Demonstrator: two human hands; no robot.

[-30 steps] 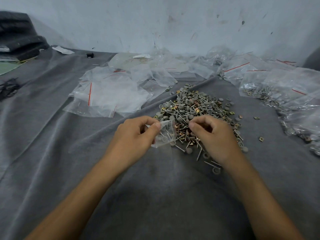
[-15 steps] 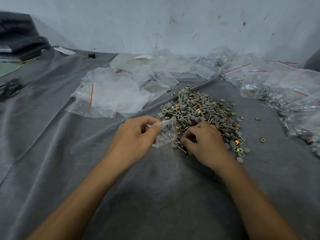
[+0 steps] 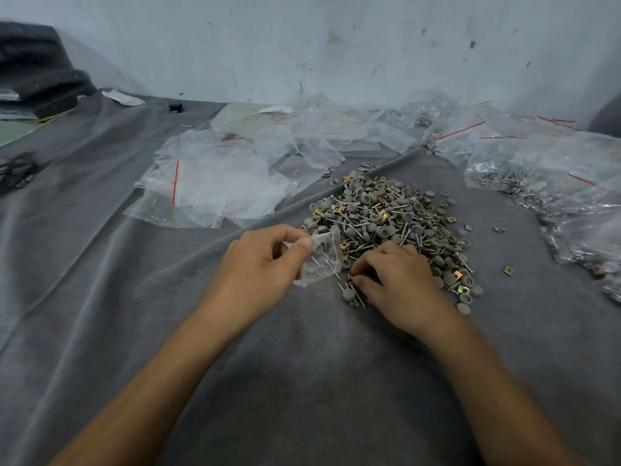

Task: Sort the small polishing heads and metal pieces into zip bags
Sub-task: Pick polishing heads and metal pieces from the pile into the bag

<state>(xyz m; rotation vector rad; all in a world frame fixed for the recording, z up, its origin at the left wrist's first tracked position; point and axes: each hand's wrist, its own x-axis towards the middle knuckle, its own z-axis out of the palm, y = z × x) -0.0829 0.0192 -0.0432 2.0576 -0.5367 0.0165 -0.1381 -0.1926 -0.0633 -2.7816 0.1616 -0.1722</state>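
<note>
Head view: left hand (image 3: 262, 264) pinches zip bag (image 3: 323, 260); right hand (image 3: 400, 280) on pile (image 3: 379, 210), grasp hidden.

Your work surface is a grey cloth (image 3: 302, 381), creased, with one long fold running diagonally from its left edge toward the far right. Behind its far edge: a pale wall (image 3: 336, 45), scuffed and spotted. Far-left corner: a dark stack of folded material (image 3: 37, 75), with a green sheet (image 3: 13, 132) showing below it at the left edge. Just right of the stack, a crumpled white scrap (image 3: 122, 97) lies flat. Further right along the far edge, a small black block (image 3: 175, 106), apart from the scrap. Left edge, nearer you: a black tangle (image 3: 16, 169), too blurred to identify.
</note>
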